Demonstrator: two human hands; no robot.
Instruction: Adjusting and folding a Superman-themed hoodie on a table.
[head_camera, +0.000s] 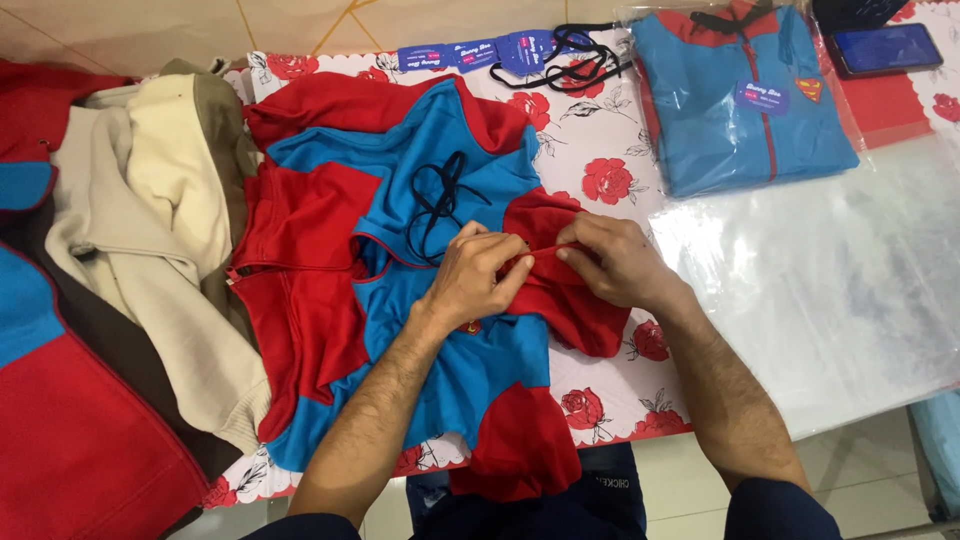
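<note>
A red and blue hooded jacket (430, 190) lies spread on a table covered by a white cloth with red roses (600, 150). A black drawstring (435, 205) is coiled on its blue chest. My left hand (475, 275) pinches the red fabric of the hood at its edge. My right hand (615, 260) grips the same red edge just to the right, and a thin red strip is stretched between the two hands.
A heap of cream, brown, red and blue garments (130, 230) fills the left side. A folded blue jacket in a clear bag (740, 95) lies at the back right, a phone (885, 48) beside it. Blue tags and black cords (520, 50) lie at the back. Clear plastic bags (830, 270) cover the right.
</note>
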